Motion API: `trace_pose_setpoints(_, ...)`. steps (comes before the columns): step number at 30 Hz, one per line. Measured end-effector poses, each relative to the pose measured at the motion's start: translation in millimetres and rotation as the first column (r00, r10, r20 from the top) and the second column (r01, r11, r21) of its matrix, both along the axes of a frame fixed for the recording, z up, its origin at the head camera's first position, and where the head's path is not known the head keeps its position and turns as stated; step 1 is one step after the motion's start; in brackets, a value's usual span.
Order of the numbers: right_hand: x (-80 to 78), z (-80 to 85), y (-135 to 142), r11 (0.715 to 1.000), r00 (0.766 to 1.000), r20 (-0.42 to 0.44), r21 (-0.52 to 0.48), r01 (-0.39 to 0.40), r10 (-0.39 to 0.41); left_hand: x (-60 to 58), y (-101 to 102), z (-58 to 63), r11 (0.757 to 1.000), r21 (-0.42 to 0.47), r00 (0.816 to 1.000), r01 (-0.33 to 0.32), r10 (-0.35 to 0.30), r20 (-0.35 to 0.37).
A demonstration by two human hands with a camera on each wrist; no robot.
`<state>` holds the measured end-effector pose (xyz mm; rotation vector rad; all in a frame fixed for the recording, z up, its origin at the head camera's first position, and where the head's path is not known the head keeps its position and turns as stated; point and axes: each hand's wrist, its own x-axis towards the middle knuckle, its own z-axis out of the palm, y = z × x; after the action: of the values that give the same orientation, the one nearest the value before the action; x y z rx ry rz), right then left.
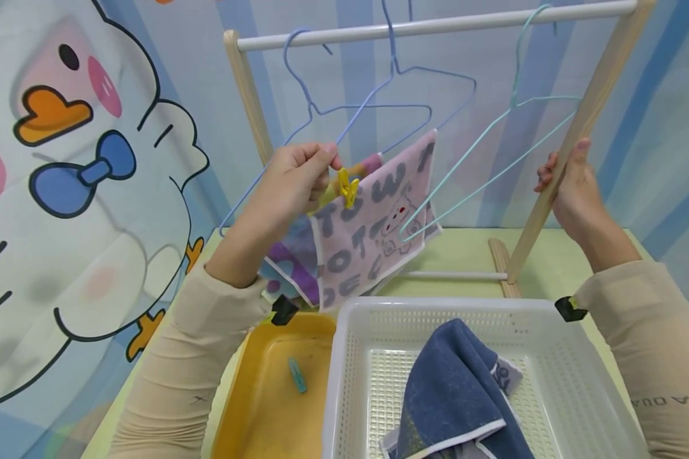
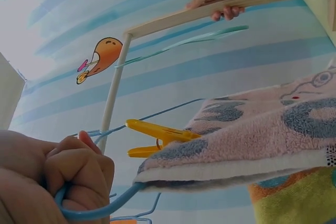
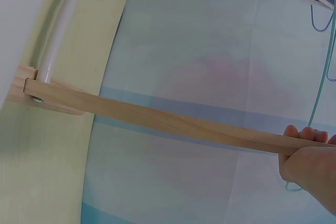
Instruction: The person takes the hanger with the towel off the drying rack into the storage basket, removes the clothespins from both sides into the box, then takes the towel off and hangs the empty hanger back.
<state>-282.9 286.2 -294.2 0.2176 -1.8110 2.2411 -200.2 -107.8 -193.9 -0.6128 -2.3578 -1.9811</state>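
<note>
My left hand grips the lower left corner of a blue hanger, whose wire loops out of the curled fingers in the left wrist view. A pink towel with grey letters is draped over this hanger. Near the hand, a yellow clothespin bites the towel's top edge, its handles beside my fingertips. My right hand is wrapped around the slanted wooden post of the drying rack, thumb on the near side. Behind the pink towel, a purple patterned towel is partly hidden.
Another blue hanger and a mint hanger hang from the white rod. In front stands a white basket containing a navy cloth. Left of it, a yellow tray holds a teal clothespin.
</note>
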Motion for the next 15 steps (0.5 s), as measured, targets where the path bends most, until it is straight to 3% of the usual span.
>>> trace_pose_setpoints(7,-0.1,-0.5,-1.6,1.000,1.000,-0.014,-0.005,-0.007,0.007,7.1,-6.0,6.7,1.000,0.023,1.000,0.003,-0.003,0.003)
trace_pose_setpoints(15,-0.1,0.7,-2.9,1.000,1.000,-0.024,-0.015,0.003,-0.004,20.3,-17.6,16.2,0.999,-0.026,0.998,0.025,-0.027,-0.059)
